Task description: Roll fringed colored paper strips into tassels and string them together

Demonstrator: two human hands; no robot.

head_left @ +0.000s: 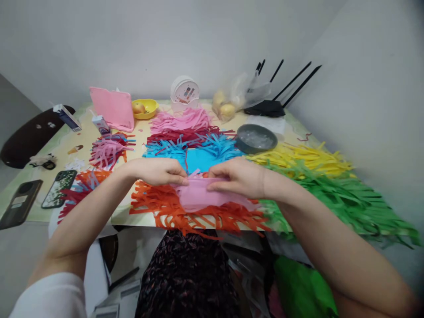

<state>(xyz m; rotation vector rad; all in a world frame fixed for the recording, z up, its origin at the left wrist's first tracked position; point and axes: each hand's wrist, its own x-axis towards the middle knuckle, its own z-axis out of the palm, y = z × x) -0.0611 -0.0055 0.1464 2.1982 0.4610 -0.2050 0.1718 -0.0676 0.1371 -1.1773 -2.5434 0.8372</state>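
Note:
A sheet of pink tissue paper (195,197) is stretched between my two hands, over the near edge of the table. My left hand (162,171) pinches its upper left part between thumb and fingers. Further right, my right hand (236,177) grips the same sheet, thumb on top. Beneath the sheet lies orange fringed tissue paper (165,210), some strips hanging past the table edge. Just beyond my hands is blue fringed paper (198,158) with an uncut middle. Dark red fringe (185,136) and pink fringe (180,120) lie behind it.
Yellow fringe (304,159) and green fringe (344,198) spread at the right. A dark round bowl (243,140) stands behind them, near a black router (265,108). Two phones (59,190) lie at the left. A yellow bowl (150,106) and pink tablet case (112,108) are at the back.

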